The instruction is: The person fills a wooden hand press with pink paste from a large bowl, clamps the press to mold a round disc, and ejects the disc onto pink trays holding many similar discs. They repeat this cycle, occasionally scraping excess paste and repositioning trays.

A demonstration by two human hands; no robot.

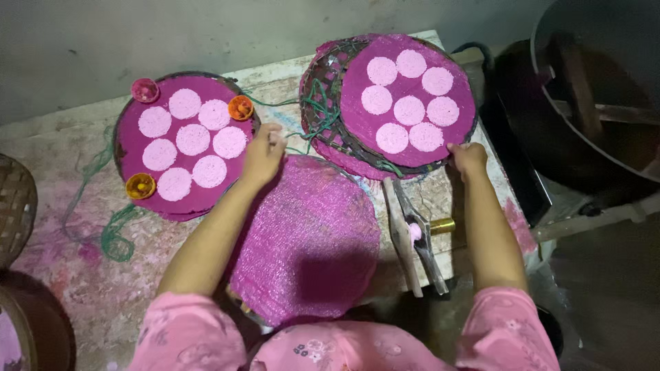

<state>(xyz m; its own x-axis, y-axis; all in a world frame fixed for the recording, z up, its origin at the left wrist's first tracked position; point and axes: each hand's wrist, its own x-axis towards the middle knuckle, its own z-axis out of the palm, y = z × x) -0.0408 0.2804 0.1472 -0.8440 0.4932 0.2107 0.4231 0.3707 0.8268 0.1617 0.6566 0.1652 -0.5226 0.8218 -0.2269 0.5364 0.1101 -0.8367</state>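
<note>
A worn wooden table (82, 275), stained pink, stands against a plain grey wall (137, 41). A large dark metal pan (605, 82) sits at the right, a woven basket (14, 206) at the left edge. Light is dim.

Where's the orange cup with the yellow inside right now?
In the head view, the orange cup sits at the lower-left rim of the left pink tray, beside the pale pink discs, well left of the left hand.
</note>
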